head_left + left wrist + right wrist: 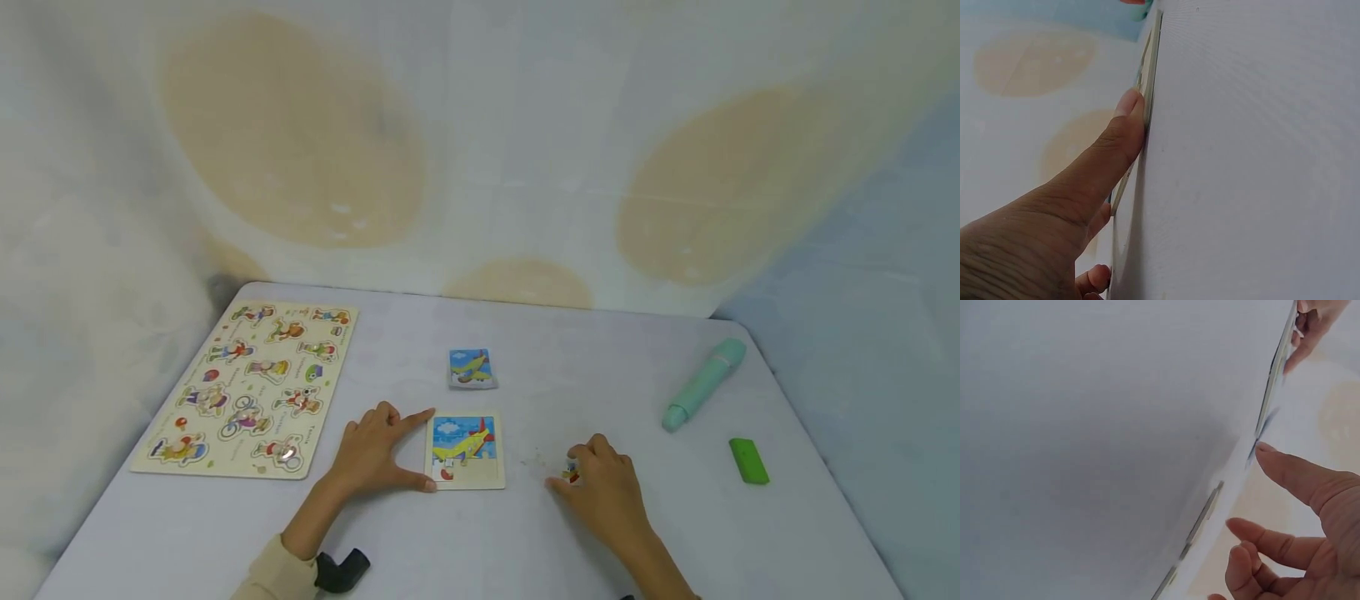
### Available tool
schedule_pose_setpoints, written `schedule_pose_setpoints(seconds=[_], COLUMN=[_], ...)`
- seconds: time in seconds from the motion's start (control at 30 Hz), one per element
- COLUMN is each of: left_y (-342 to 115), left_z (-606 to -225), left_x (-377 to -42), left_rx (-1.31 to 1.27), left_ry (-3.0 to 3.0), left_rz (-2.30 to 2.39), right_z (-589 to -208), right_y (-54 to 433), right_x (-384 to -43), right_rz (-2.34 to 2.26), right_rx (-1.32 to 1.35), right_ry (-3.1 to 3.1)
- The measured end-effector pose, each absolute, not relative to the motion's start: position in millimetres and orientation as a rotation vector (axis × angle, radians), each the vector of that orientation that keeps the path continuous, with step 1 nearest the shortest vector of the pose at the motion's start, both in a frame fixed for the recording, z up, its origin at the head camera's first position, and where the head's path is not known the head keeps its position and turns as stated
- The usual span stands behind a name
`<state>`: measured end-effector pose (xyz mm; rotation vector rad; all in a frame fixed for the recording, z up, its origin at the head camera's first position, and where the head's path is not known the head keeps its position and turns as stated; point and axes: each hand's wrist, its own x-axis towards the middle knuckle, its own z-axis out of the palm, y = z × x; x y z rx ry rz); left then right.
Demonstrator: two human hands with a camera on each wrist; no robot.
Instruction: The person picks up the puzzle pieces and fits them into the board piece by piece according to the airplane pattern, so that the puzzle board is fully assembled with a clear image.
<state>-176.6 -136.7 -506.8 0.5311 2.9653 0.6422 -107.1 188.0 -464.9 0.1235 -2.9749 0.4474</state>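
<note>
A small square jigsaw board (480,482) with a yellow plane on a blue sky lies flat at the middle; its lower part shows bare wood. My left hand (375,454) rests at its left edge, thumb and forefinger spread to touch the two left corners. In the left wrist view the thumb (1100,153) presses the board's edge. To the right, my right hand (606,492) reaches over small colourful puzzle pieces (572,473), partly hidden by its fingers. The right wrist view has its thumb and fingers apart, with thin pieces (1202,515) flat on the table.
Behind the board lies a small card (471,367) with the same plane picture. A large peg puzzle board (247,383) with figures covers the left. On the right are a mint-green tube-shaped object (705,385) and a bright green block (748,461).
</note>
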Motion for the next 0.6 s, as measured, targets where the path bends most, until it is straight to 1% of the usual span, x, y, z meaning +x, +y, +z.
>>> schedule_pose_setpoints(seconds=[0.27, 0.6], left_y=[-137.0, -136.8], left_z=[-508.0, -507.9], left_x=[-176.8, -176.8], left_rx=[0.530, 0.539], left_ry=[2.976, 2.975], left_rz=[0.639, 0.649], right_z=[-468.8, -469.1], right_y=[201.1, 204.4], right_x=[-104.1, -103.5], right_rz=[0.345, 0.348], right_rx=[0.078, 0.043], right_ry=[-2.971, -3.011])
